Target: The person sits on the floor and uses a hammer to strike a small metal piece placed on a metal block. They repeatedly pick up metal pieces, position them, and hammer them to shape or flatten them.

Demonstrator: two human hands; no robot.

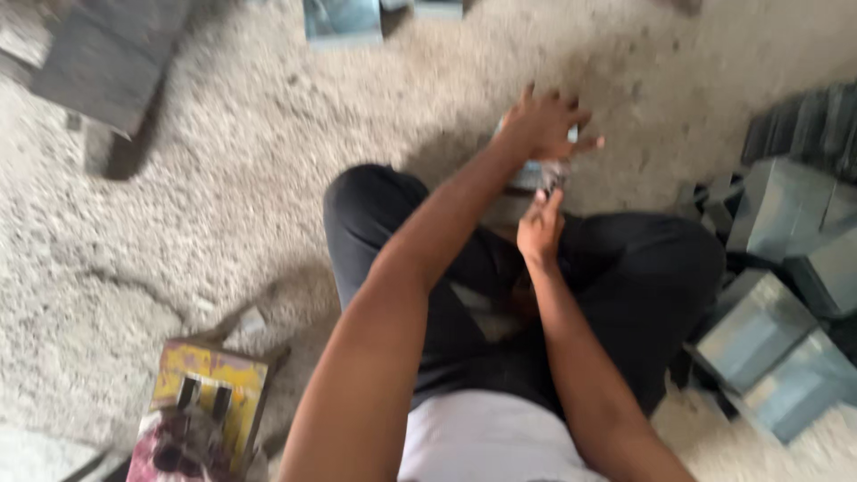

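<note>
Position: I sit on the gritty floor (268, 178), knees in dark trousers spread, arms reaching out toward 12 o'clock.
Left hand (543, 125): fingers spread, palm pressed down over a small grey-blue block (533, 174), pinning it to the floor.
Right hand (540, 228): closed, pinching something small against the block's near edge; blur hides what it is.
Block location: on the floor just beyond my knees, under the left hand.
Step in hand: my read is that I am working the block's near face while bracing it.
Next move calls for: steady downward pressure from the left hand and a firm pinch from the right, I judge.
Surroundings: stack of grey blocks (777, 295) at 3 o'clock; yellow box (210, 393) at 8 o'clock; dark slab (112, 58) at 10 o'clock.
</note>
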